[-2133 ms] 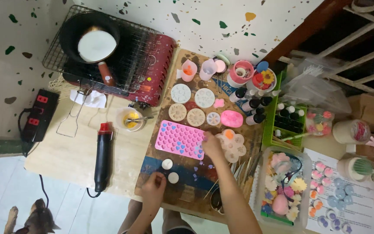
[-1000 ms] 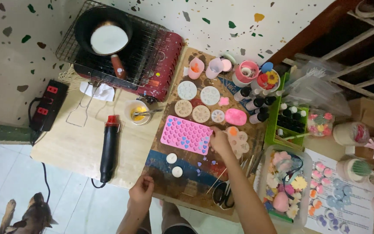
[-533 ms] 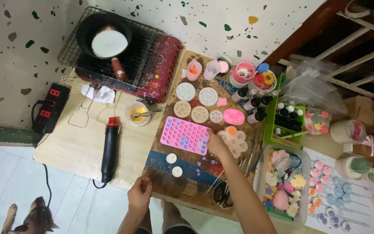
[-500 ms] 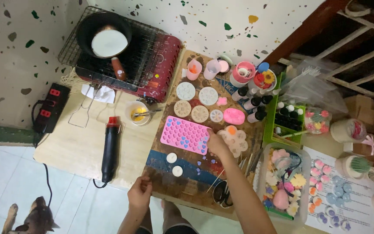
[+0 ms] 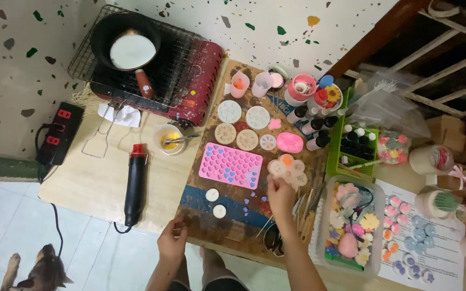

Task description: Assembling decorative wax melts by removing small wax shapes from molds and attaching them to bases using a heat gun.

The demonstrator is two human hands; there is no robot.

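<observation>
Speckled floor, wooden tabletop [image 5: 98, 183] with stained board [image 5: 227, 226]. Head view: your right hand [image 5: 280, 195] sits on the board just below the flower mould [image 5: 288, 170], fingers curled; what they hold, cannot tell. Pink heart mould [image 5: 230, 165] lies left of it. Your left hand [image 5: 171, 242] rests at the board's near edge, fingers pinched together. Heat gun [image 5: 134, 183] lies well left.

A clear rectangular plastic box [image 5: 326, 213] holding coloured wax shapes stands at the counter's right end. Just right of it lies a white printed sheet [image 5: 449, 264] bearing rows of round pink and blue pieces. Crumpled clear plastic bags [image 5: 389, 110] lie behind the green crate [image 5: 333, 161].
</observation>
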